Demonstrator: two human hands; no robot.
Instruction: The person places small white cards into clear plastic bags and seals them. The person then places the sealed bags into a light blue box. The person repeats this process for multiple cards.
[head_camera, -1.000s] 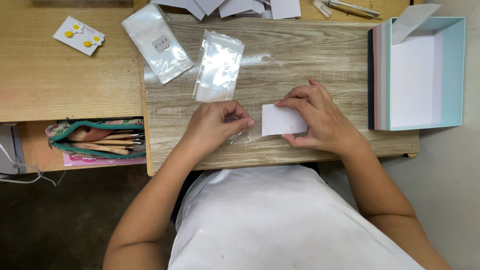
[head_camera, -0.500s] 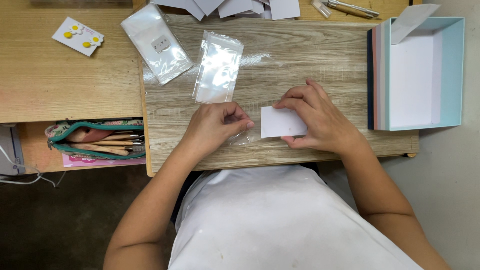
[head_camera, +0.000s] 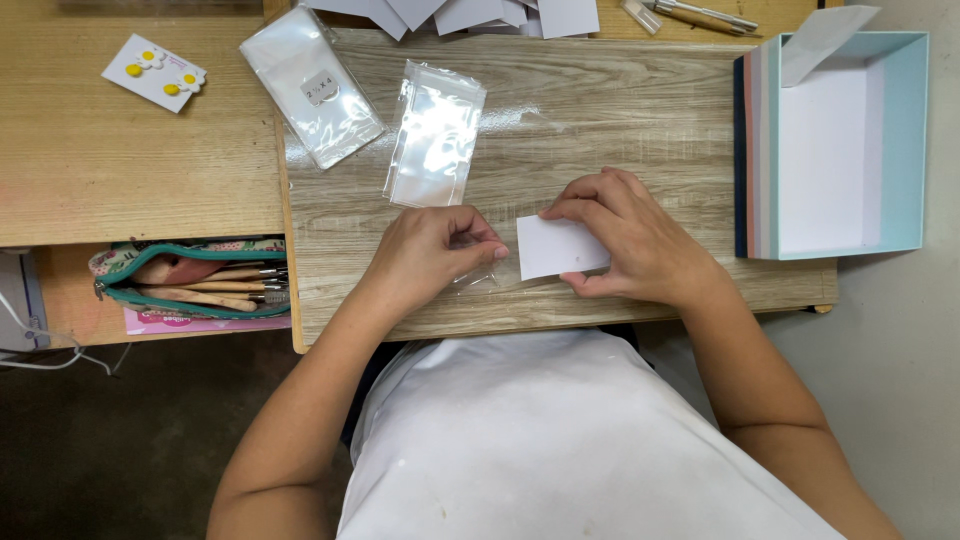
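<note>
My right hand holds a small white card flat on the wood-grain board, fingers pinching its edges. My left hand grips a small clear plastic sleeve just left of the card, its open end touching the card's left edge. The sleeve is mostly hidden under my left fingers.
A stack of clear sleeves and a clear bag with a small item lie at the back left. A card with yellow flower earrings sits far left. A light blue open box stands right. A green pencil pouch lies lower left.
Almost nothing differs; the card and both hands stay in place, with only slight finger shifts at the sleeve's opening.
</note>
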